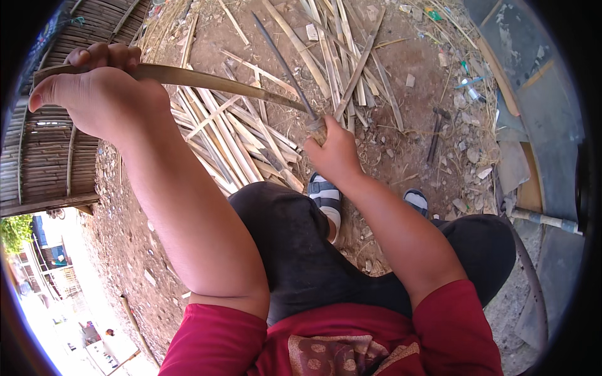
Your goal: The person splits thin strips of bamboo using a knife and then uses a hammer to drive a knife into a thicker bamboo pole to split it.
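Observation:
My left hand (pixel 116 94) is raised at the upper left, its fingers wrapped round one end of a split bamboo strip (pixel 207 79). The strip slants down to the right, and its other end meets the base of a long, dark, narrow knife blade (pixel 280 61). My right hand (pixel 337 153), in front of my knees, is closed round the knife's wooden handle (pixel 318 130). The blade points up and away to the left. How deep the edge sits in the bamboo, I cannot tell.
Split bamboo strips (pixel 216 135) lie piled ahead, with more lengths (pixel 351 56) farther off. A hammer (pixel 436 133) rests on the stony ground to the right. Grey sheets (pixel 527 69) line the right side; a bamboo-slat wall (pixel 53 147) stands left. My sandalled foot (pixel 325 194) is below the knife.

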`<state>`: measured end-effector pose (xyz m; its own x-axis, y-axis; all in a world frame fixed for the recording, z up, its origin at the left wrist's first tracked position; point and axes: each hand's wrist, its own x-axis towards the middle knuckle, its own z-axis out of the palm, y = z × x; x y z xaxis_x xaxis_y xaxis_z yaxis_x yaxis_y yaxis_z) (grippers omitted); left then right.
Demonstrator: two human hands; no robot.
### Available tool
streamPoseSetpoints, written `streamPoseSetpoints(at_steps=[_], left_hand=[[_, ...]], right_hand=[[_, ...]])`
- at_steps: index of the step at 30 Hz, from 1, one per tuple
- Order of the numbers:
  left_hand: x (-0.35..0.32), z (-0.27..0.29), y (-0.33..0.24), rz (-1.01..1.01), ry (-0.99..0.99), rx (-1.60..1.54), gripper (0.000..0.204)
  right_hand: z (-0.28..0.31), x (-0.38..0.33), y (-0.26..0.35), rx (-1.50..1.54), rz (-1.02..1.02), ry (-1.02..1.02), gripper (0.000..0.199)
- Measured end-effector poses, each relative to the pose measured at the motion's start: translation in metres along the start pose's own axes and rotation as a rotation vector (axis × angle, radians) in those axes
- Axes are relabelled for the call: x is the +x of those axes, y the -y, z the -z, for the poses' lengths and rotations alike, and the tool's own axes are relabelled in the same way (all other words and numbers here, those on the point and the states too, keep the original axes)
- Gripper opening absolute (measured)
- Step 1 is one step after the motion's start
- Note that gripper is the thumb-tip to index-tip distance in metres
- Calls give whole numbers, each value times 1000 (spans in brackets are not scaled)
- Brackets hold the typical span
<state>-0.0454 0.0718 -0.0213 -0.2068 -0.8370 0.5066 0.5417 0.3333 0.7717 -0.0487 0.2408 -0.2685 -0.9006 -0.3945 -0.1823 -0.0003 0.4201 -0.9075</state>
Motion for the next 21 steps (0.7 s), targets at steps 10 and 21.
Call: streamPoseSetpoints(at_steps=[10,21], left_hand=[[10,12,-2,58,-142,58,73],[7,8,3,21,-121,105,73]], right_hand=[[-8,0,-60,-209,-145,139,49],[-31,-11,-44,-69,62,48,47]])
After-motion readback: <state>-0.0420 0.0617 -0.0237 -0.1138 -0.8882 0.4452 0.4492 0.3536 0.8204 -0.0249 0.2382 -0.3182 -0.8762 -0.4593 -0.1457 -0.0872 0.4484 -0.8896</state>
